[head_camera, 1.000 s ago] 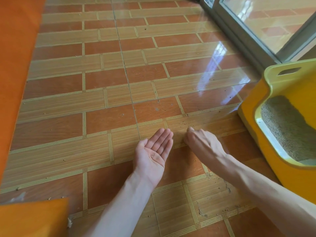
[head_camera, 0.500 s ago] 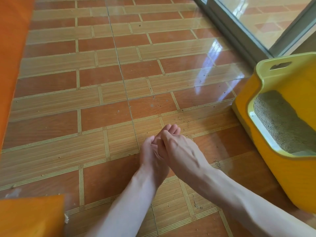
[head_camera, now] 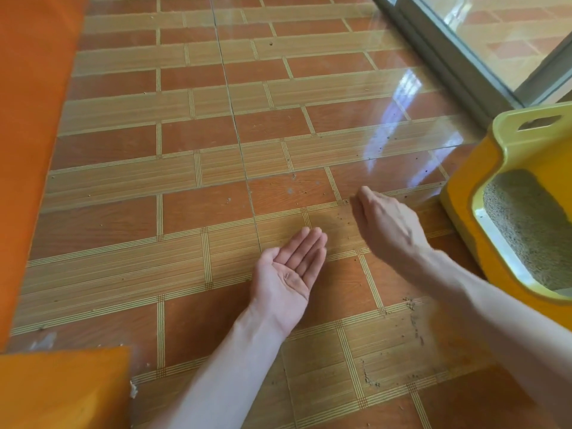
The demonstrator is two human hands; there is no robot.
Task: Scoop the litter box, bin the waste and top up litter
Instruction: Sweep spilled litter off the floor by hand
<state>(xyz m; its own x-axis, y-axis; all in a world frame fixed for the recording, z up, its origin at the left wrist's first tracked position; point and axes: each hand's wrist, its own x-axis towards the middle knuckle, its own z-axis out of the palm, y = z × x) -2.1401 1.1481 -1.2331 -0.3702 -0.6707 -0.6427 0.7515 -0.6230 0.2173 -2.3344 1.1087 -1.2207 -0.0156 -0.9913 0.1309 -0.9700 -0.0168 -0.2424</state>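
The left hand (head_camera: 286, 270) lies palm up just above the tiled floor (head_camera: 192, 144), its fingers together and slightly cupped, released and grasping nothing that can be made out; a faint smudge of something greyish sits in the hollow of the palm, too small to tell what it is. The right hand (head_camera: 385, 224) is near it, a little farther from the camera and toward the litter box (head_camera: 464, 193), back of the hand upward, the fingers curled downward with their tips at or just over the floor; whether it pinches anything between the fingertips cannot be told, since the palm side is hidden. The two hands are apart, not touching. Scattered litter grains (head_camera: 413, 317) speckle the floor, densest along the grout lines beside the right forearm and thinner around the right fingertips. The litter box stands on the floor at the right edge of the view, yellow-orange outside with a paler yellow-green rim that has a slot handle cut into its far end; inside it a bed of grey-tan litter (head_camera: 526, 230) fills the tray, with a bare strip of pale inner wall showing along the near side. An orange wall (head_camera: 34, 119) runs down the left, and a sliding glass door (head_camera: 501, 35) in a grey frame closes the upper right corner
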